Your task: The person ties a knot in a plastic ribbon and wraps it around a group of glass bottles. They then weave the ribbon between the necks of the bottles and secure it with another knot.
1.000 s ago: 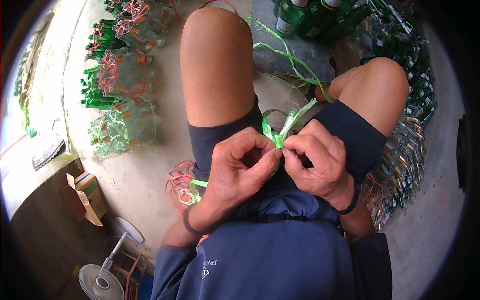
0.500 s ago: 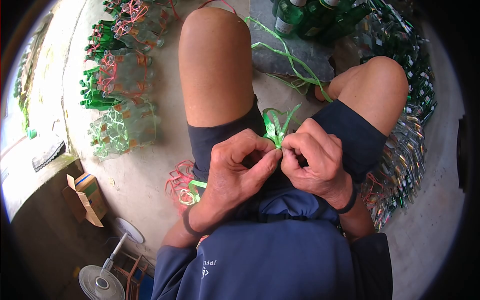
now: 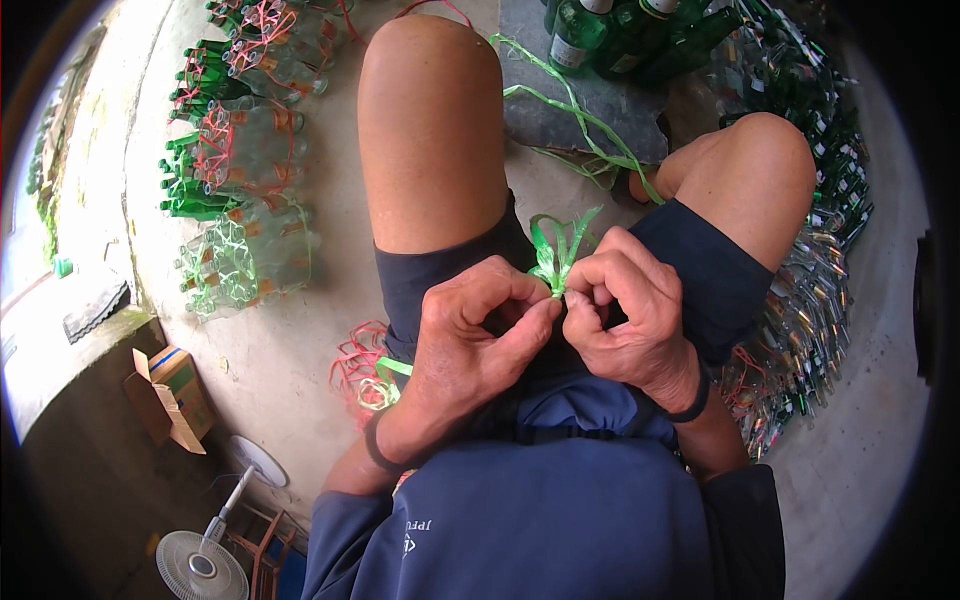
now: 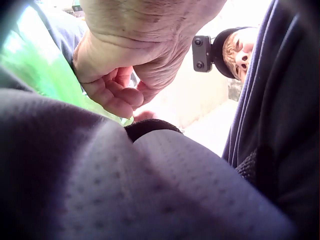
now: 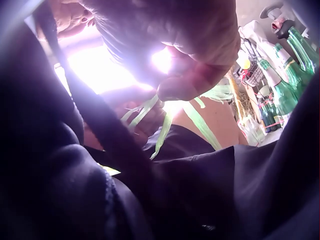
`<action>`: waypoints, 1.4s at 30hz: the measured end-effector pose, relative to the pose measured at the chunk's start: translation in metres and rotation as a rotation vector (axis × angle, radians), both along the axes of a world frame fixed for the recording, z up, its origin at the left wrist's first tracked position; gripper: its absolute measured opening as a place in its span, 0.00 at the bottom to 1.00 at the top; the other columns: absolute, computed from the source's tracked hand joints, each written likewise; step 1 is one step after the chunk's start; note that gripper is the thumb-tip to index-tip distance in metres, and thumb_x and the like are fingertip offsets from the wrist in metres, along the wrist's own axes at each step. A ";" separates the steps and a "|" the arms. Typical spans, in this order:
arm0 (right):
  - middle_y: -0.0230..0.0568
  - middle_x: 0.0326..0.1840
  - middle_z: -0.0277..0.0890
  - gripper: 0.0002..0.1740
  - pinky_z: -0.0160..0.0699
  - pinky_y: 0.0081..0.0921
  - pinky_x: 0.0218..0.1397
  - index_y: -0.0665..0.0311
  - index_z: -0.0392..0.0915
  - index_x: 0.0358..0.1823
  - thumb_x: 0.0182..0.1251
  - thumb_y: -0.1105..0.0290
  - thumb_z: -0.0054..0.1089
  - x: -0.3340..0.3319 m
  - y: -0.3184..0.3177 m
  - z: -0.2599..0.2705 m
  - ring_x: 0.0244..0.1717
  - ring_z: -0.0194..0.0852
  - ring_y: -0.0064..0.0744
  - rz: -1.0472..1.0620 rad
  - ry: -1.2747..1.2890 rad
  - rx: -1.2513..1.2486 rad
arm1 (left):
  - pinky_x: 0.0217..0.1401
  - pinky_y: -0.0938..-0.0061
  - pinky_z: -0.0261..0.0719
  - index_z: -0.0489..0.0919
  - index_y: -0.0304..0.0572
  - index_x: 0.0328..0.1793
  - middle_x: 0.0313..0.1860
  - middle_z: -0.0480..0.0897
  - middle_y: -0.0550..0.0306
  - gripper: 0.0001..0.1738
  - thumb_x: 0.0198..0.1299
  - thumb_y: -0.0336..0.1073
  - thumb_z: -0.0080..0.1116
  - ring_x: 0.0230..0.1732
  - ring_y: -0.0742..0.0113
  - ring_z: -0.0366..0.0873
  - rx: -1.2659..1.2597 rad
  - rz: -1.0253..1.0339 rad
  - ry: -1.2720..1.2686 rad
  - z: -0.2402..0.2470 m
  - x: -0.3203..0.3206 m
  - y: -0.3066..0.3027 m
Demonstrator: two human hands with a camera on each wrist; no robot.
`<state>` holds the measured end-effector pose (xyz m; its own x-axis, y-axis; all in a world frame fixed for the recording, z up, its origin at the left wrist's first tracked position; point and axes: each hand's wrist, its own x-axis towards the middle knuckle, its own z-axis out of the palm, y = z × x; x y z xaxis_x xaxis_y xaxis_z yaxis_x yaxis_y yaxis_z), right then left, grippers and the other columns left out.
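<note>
Over the lap in the head view, both hands meet at a bunch of green plastic strapping [image 3: 556, 262]. My left hand [image 3: 470, 325] pinches its gathered base between thumb and forefinger. From the other side, my right hand [image 3: 632, 312] pinches at the same spot, its fingertips close against the left ones. Loops and loose ends fan out above the fingertips. In the right wrist view, thin green strands [image 5: 163, 134] hang below the right hand [image 5: 175, 45]. The left wrist view has the left hand [image 4: 135, 45] with curled fingers, beside a blurred green strip [image 4: 42, 55].
Tied bundles of clear and green bottles [image 3: 250, 150] stand at the left. Green bottles [image 3: 625, 40] stand on a dark board [image 3: 540, 115], where longer green strapping [image 3: 600, 128] trails. Many bottles [image 3: 810, 300] lie piled right. A cardboard box [image 3: 180, 390] and fan [image 3: 203, 565] are lower left.
The green loops and loose ends have shifted and drawn in slightly above the fingertips. The right hand's fingers have moved a little, while both hands keep their pinch.
</note>
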<state>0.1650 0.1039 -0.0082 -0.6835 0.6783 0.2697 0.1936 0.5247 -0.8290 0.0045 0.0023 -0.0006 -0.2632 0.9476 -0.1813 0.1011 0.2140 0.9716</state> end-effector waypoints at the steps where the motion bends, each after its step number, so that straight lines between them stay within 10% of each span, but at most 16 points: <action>1: 0.37 0.28 0.66 0.12 0.71 0.27 0.20 0.66 0.75 0.34 0.49 0.88 0.60 0.000 0.001 0.000 0.19 0.71 0.29 0.006 0.001 -0.006 | 0.35 0.81 0.74 0.84 0.33 0.34 0.29 0.82 0.63 0.04 0.56 0.22 0.70 0.32 0.79 0.77 -0.013 0.006 -0.018 0.001 0.000 0.000; 24: 0.38 0.28 0.65 0.13 0.69 0.33 0.19 0.64 0.75 0.34 0.46 0.85 0.60 0.001 -0.001 -0.008 0.20 0.70 0.38 0.012 -0.023 0.212 | 0.35 0.78 0.76 0.85 0.32 0.35 0.28 0.83 0.60 0.04 0.57 0.25 0.70 0.30 0.75 0.79 0.019 -0.034 0.105 0.000 -0.001 -0.001; 42: 0.37 0.31 0.70 0.14 0.73 0.28 0.23 0.66 0.80 0.42 0.55 0.87 0.66 0.004 0.006 0.015 0.23 0.74 0.27 0.091 0.013 -0.131 | 0.30 0.70 0.76 0.83 0.31 0.40 0.28 0.81 0.51 0.05 0.60 0.24 0.68 0.26 0.63 0.80 0.088 -0.092 0.138 -0.005 -0.008 -0.006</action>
